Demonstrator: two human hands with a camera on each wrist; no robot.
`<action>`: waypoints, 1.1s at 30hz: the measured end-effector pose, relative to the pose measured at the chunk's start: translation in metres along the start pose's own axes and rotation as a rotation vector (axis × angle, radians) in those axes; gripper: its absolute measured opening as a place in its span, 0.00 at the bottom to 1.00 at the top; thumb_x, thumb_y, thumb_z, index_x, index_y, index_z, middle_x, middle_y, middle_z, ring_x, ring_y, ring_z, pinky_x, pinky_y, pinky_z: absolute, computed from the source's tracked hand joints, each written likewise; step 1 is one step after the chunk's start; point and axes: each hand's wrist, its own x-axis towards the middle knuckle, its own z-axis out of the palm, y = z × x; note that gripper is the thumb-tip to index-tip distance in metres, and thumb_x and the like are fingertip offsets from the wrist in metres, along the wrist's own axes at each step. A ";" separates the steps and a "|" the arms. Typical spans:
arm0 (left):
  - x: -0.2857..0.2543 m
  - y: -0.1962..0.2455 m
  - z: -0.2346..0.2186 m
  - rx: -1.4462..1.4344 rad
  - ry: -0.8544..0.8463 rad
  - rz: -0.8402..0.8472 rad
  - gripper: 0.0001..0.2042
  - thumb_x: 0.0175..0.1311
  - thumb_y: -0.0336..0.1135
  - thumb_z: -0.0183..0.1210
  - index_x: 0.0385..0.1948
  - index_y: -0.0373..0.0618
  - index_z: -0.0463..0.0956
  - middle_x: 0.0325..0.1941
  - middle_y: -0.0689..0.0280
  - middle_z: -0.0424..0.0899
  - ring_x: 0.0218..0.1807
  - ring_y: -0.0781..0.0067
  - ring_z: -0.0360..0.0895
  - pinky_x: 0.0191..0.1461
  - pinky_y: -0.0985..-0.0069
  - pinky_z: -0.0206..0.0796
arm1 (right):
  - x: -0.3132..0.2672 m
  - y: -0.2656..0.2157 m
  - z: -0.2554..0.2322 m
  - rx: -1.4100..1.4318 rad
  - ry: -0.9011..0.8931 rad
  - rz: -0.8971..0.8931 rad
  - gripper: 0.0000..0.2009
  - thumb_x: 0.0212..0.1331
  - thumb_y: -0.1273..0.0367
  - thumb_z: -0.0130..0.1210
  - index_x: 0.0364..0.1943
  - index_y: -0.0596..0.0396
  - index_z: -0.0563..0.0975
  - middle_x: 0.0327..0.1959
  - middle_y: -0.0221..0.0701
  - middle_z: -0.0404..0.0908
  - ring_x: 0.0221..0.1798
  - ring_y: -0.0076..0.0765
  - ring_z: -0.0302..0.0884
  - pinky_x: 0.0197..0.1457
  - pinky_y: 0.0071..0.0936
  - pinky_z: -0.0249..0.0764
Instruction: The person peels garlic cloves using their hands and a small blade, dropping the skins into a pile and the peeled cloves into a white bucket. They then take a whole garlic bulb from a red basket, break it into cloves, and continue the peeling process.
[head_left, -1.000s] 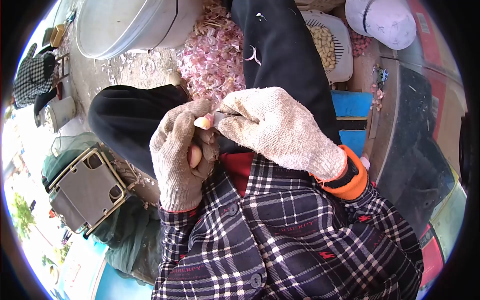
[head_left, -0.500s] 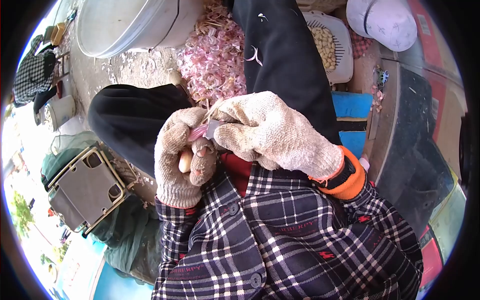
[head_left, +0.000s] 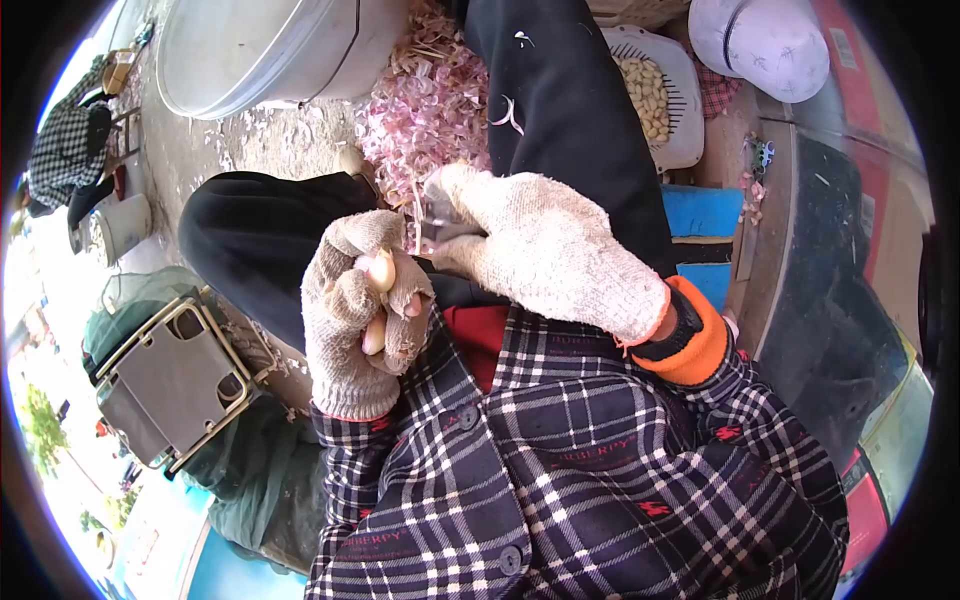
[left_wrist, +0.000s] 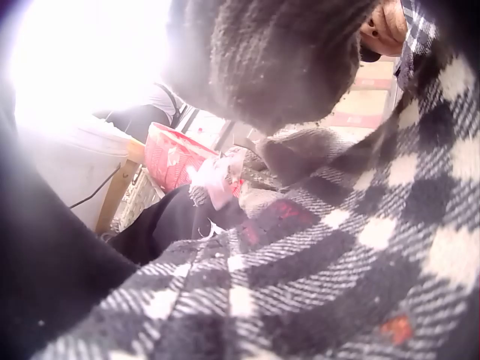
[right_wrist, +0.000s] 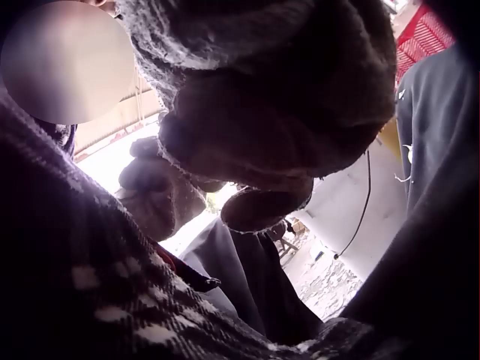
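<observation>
In the head view my left hand [head_left: 345,320], in a worn knit glove, holds garlic. A pale, partly bared garlic clove [head_left: 381,270] is pinched at the thumb and forefinger. Lower, another clove [head_left: 374,336] is tucked against the palm by the curled fingers. My gloved right hand [head_left: 565,255] is just right of it, pinching a small metal blade [head_left: 438,212] blurred by motion. A thin strip of skin [head_left: 418,222] hangs between the two hands. In the right wrist view the right glove [right_wrist: 277,112] is dark and hides the blade.
A heap of pink garlic skins [head_left: 425,120] lies on the ground between the legs. Beside it stands a large whitish bucket [head_left: 300,75]. Beyond the right leg, a white basket [head_left: 684,140] holds peeled cloves [head_left: 645,95]. A folding chair [head_left: 175,380] is at left.
The right hand with the blade has pulled away from the left hand, toward the skin heap, carrying a strip of skin off. The clove in the left fingers now shows paler, facing up.
</observation>
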 end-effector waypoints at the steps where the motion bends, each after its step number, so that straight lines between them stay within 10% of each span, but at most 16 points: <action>1: -0.001 0.002 0.002 0.071 0.035 0.028 0.19 0.60 0.36 0.64 0.48 0.34 0.74 0.21 0.57 0.78 0.10 0.79 0.65 0.12 0.84 0.56 | 0.001 -0.005 -0.006 -0.001 -0.001 -0.005 0.18 0.62 0.59 0.58 0.49 0.54 0.73 0.36 0.42 0.83 0.43 0.51 0.82 0.46 0.40 0.75; 5: -0.003 0.008 0.008 0.152 0.095 0.010 0.18 0.60 0.37 0.63 0.46 0.33 0.76 0.22 0.60 0.78 0.13 0.80 0.67 0.14 0.86 0.56 | -0.005 -0.013 -0.023 0.141 0.043 0.066 0.17 0.60 0.61 0.59 0.48 0.53 0.73 0.35 0.42 0.82 0.38 0.51 0.81 0.40 0.38 0.75; 18: -0.004 0.013 0.007 0.171 0.154 -0.084 0.14 0.63 0.34 0.58 0.39 0.29 0.77 0.18 0.64 0.75 0.14 0.84 0.66 0.15 0.87 0.54 | -0.015 -0.018 -0.015 -0.151 0.138 -0.495 0.13 0.58 0.62 0.59 0.45 0.48 0.76 0.28 0.32 0.79 0.27 0.39 0.80 0.27 0.34 0.73; 33: -0.001 0.018 -0.002 0.169 0.064 -0.254 0.11 0.63 0.32 0.58 0.32 0.29 0.76 0.15 0.62 0.75 0.10 0.82 0.65 0.13 0.85 0.54 | -0.018 -0.023 -0.025 -0.263 0.035 -0.506 0.06 0.56 0.66 0.58 0.37 0.47 0.78 0.21 0.31 0.77 0.23 0.41 0.79 0.24 0.37 0.72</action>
